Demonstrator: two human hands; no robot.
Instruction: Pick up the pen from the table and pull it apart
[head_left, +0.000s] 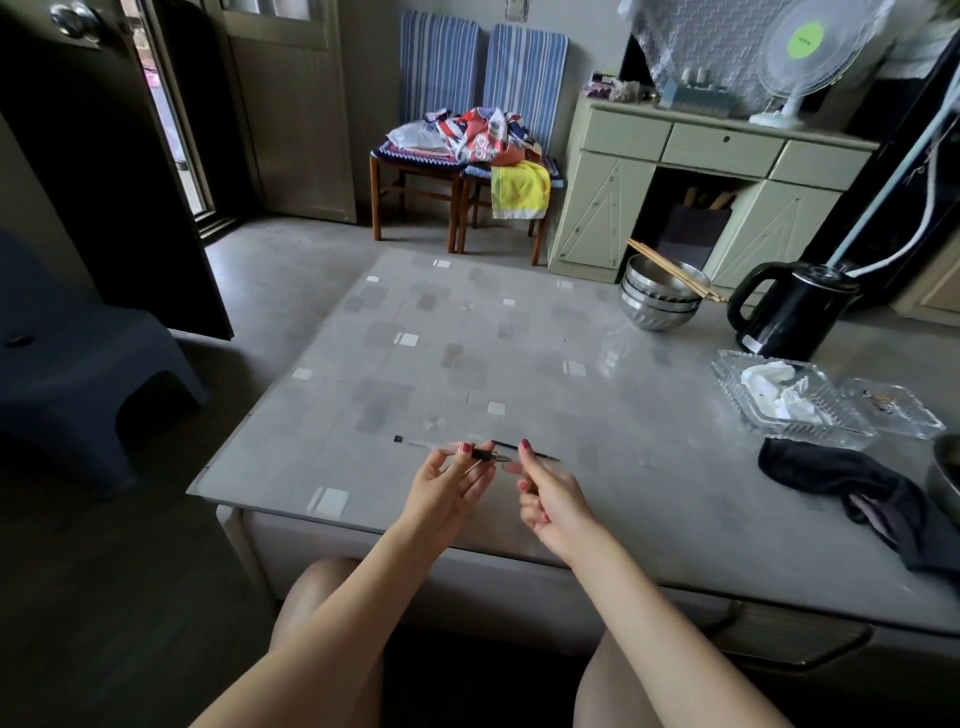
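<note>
My left hand (447, 488) pinches a clear-barrelled pen (426, 445) near its black grip, the capped end pointing left over the glass-topped table (467, 353). My right hand (545, 499) pinches a thin dark refill (540, 454) between thumb and forefinger, its ends sticking out to either side. Both hands hover close together above the table's near edge, the pen's tip facing the right hand's fingers.
A black cloth (841, 483) lies at the right, beyond it glass dishes (789, 400) with tissue, a black kettle (789, 312) and stacked steel bowls (660, 301) with chopsticks. Two chairs (467, 156), a cabinet (701, 182) and a fan (815, 57) stand behind.
</note>
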